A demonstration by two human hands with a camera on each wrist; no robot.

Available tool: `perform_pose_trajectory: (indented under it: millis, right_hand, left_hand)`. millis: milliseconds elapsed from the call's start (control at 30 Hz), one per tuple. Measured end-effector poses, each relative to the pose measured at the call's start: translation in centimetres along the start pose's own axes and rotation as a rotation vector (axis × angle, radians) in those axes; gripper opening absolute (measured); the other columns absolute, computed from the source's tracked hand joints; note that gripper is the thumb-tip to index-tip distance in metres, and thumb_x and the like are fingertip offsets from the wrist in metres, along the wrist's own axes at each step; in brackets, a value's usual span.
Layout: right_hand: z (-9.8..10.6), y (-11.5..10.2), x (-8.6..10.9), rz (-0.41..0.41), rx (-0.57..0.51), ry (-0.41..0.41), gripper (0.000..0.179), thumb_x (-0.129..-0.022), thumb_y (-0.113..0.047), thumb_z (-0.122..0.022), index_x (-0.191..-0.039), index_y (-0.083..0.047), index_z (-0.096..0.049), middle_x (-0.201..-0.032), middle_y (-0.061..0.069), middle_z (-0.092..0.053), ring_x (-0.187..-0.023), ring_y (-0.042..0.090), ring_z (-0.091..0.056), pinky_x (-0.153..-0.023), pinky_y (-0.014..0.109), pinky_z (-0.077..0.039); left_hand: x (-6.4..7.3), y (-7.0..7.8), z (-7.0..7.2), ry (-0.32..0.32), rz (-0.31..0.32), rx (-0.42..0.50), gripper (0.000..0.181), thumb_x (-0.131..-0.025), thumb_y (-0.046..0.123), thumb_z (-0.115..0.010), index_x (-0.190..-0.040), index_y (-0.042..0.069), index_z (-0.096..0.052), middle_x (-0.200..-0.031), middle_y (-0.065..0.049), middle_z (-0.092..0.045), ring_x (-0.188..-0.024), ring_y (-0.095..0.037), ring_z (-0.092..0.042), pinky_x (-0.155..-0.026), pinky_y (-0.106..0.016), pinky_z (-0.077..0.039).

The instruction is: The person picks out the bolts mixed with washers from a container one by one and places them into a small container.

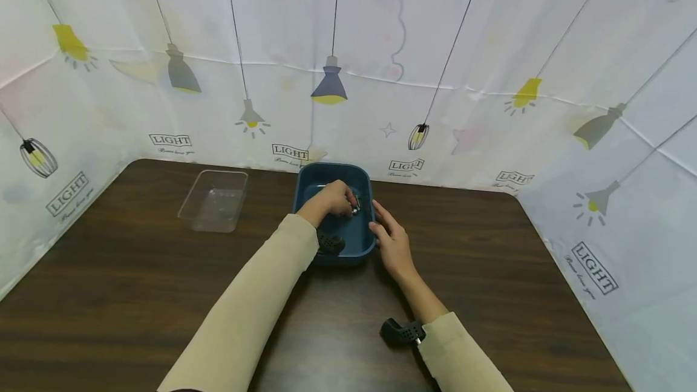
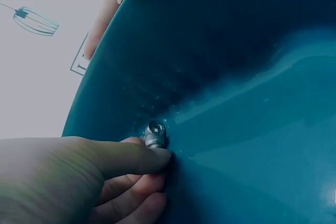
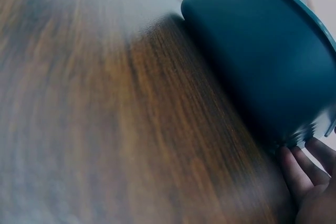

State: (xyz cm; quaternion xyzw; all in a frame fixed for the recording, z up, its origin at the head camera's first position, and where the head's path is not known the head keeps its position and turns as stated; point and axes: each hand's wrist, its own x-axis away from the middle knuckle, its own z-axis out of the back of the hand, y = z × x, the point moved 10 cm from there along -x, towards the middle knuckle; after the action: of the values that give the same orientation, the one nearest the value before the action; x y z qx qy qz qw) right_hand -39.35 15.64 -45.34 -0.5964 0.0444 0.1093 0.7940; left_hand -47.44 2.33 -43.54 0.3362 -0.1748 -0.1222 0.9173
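Note:
The left hand (image 1: 333,199) reaches down into a blue plastic tub (image 1: 356,251). Between its thumb and fingers it pinches a small silvery metal fitting (image 2: 155,131) with a rounded, hollow end, close to the tub's inner wall. Most of the fitting is hidden by the fingers in the left wrist view. On the tub's right side, the right hand (image 1: 394,247) holds the wall, its thumb at the rim and its other fingers (image 3: 295,174) spread along the outside.
To the left of the tub stands a clear plastic container (image 1: 215,201) on the dark wooden table (image 1: 136,295). Behind the table hangs a white curtain (image 1: 370,120) printed with lamps. Black wrist devices (image 1: 400,333) are worn on the arms, one overlapping the tub.

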Motion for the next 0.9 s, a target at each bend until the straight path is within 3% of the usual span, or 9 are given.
perform_pose_trajectory:
  millis: [200, 467, 800, 900]
  right_hand:
    - [-0.1, -0.2, 0.0, 0.002, -0.023, 0.0, 0.048, -0.105, -0.02, -0.048, -0.153, -0.027, -0.045, -0.147, 0.012, -0.057, -0.121, 0.032, -0.065, -0.083, 0.032, -0.06]
    - [0.2, 0.3, 0.0, -0.005, 0.007, 0.011, 0.048, -0.105, -0.022, -0.049, -0.151, -0.034, -0.046, -0.146, 0.01, -0.058, -0.119, 0.029, -0.065, -0.083, 0.03, -0.058]
    - [0.1, -1.1, 0.2, -0.043, -0.024, -0.042, 0.05, -0.106, -0.014, -0.048, -0.155, -0.02, -0.042, -0.151, 0.019, -0.052, -0.125, 0.039, -0.061, -0.09, 0.041, -0.058]
    - [0.2, -1.3, 0.3, -0.041, -0.022, -0.045, 0.05, -0.106, -0.013, -0.048, -0.155, -0.017, -0.042, -0.151, 0.021, -0.051, -0.126, 0.041, -0.06, -0.088, 0.038, -0.057]
  left_hand:
    - [0.1, 0.5, 0.0, -0.007, -0.006, -0.072, 0.019, -0.092, 0.004, -0.067, -0.11, 0.006, -0.074, -0.102, -0.012, -0.07, -0.073, -0.015, -0.06, -0.066, -0.027, -0.048]
    - [0.1, 0.8, -0.1, -0.023, 0.004, -0.096, 0.021, -0.095, 0.003, -0.063, -0.112, 0.006, -0.073, -0.105, -0.012, -0.069, -0.079, -0.018, -0.057, -0.068, -0.027, -0.047]
    - [0.4, 0.8, 0.8, 0.037, 0.018, -0.08, 0.021, -0.095, 0.005, -0.064, -0.114, 0.006, -0.074, -0.115, -0.013, -0.068, -0.088, -0.02, -0.057, -0.075, -0.029, -0.047]
    - [0.3, 0.8, 1.1, 0.051, 0.015, -0.076, 0.021, -0.094, 0.004, -0.065, -0.113, 0.006, -0.074, -0.114, -0.012, -0.069, -0.089, -0.02, -0.057, -0.075, -0.029, -0.047]
